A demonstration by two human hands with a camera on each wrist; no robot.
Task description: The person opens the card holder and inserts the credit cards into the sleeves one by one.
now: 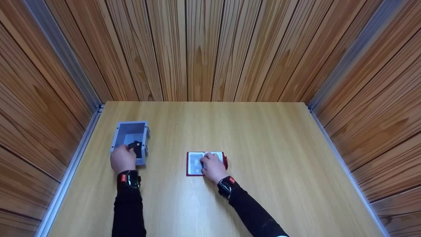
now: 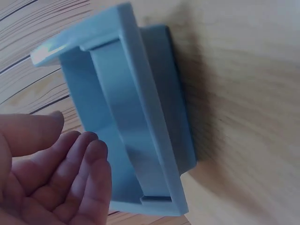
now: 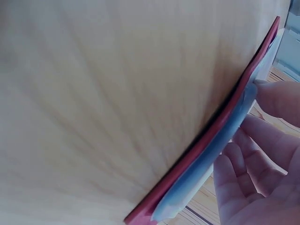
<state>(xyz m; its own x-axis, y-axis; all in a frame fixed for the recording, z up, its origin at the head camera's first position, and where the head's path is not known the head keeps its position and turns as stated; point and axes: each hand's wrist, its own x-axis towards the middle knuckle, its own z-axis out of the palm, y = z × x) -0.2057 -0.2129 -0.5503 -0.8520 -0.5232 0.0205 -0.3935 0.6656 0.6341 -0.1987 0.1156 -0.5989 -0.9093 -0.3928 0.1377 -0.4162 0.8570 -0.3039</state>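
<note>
In the head view a small booklet (image 1: 189, 164) with a red cover lies spread on the table, showing pale, clear-looking pages. Over its middle is my right hand (image 1: 213, 167), fingers bent down. Seen from the right wrist, thumb and forefinger meet the raised edge of a bluish clear page (image 3: 206, 154) above the red cover (image 3: 225, 115). My left hand (image 1: 123, 159) hangs over the near end of a grey-blue bin (image 1: 147, 131). Beside its fingertips a black object (image 1: 136, 147) shows within the bin. The left wrist view has thumb and loosely bent fingers apart, with nothing between.
The wooden table (image 1: 263, 148) extends around the bin and booklet. Slatted wooden walls (image 1: 204, 49) stand behind and on both sides. A metal rail (image 1: 74, 184) runs along the left table edge, another (image 1: 345, 171) along the right.
</note>
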